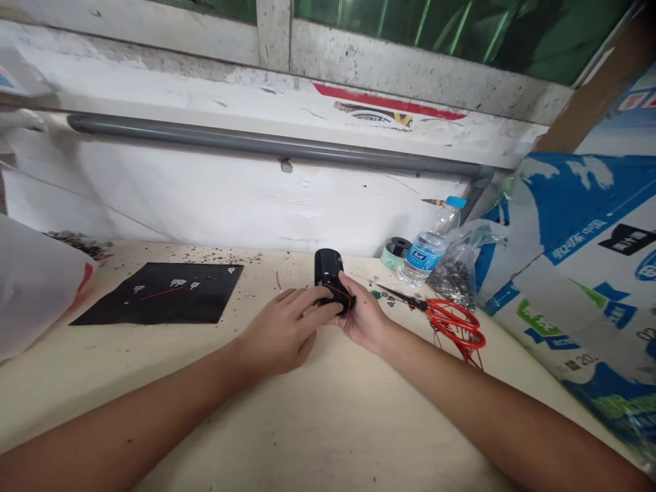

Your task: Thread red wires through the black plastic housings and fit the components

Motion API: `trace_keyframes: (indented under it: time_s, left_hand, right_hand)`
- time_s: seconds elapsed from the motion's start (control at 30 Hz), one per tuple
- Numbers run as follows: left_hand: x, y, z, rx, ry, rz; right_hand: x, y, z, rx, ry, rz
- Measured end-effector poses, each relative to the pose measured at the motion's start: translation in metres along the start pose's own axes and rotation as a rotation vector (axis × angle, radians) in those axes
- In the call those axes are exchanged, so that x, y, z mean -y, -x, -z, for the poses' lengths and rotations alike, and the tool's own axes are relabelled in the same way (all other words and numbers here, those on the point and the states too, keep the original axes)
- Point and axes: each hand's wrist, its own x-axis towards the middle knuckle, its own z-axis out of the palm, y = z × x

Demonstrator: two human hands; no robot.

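Note:
A glossy black cylinder (pixel 329 265) points away from me above the table, with a thin red cord (pixel 350 295) looped across its near end. My right hand (pixel 365 318) grips the cylinder from the right, thumb along its side; the other fingers are hidden beneath. From the left, my left hand (pixel 287 328) has its bent fingers pressed on the near end, by the red cord. Whether those fingertips also pinch the cord cannot be made out. Just right of my right hand lie scissors (pixel 451 321) with red handles, beside small green and dark bits (pixel 384 296).
On the left, a black sheet (pixel 169 301) carries small silvery pieces and a red strand. A water bottle (pixel 424 253), tape rolls (pixel 395 251) and a clear bag of metal bits (pixel 456 277) stand back right. A large printed carton (pixel 589 273) borders the right; a white bag (pixel 35 287), the left.

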Motion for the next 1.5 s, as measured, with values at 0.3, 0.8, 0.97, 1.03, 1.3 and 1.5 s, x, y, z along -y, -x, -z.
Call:
trace_keyframes:
  time_s: [0.3, 0.8, 0.97, 1.03, 1.3, 1.5]
  left_hand:
    - [0.011, 0.001, -0.007, -0.125, 0.671, 0.712]
    - [0.022, 0.0, -0.015, -0.026, 0.751, 0.844]
    - [0.025, -0.001, -0.012, 0.091, 0.618, 0.772]
    - [0.024, -0.001, -0.012, 0.125, 0.63, 0.722]
    - [0.021, -0.003, -0.011, -0.014, 0.723, 0.718]
    - [0.02, -0.001, -0.011, -0.048, 0.75, 0.736]
  right_hand:
    - [-0.026, 0.005, 0.002, -0.088, 0.476, 0.348]
    - [-0.024, 0.003, 0.009, -0.23, 0.909, 0.725]
    - [-0.024, 0.002, 0.008, -0.235, 0.709, 0.678]
    - [-0.023, 0.002, 0.007, -0.241, 0.699, 0.686]
    - [-0.022, 0.004, 0.006, -0.187, 0.758, 0.68]
    - [-0.022, 0.008, 0.001, -0.13, 0.83, 0.774]
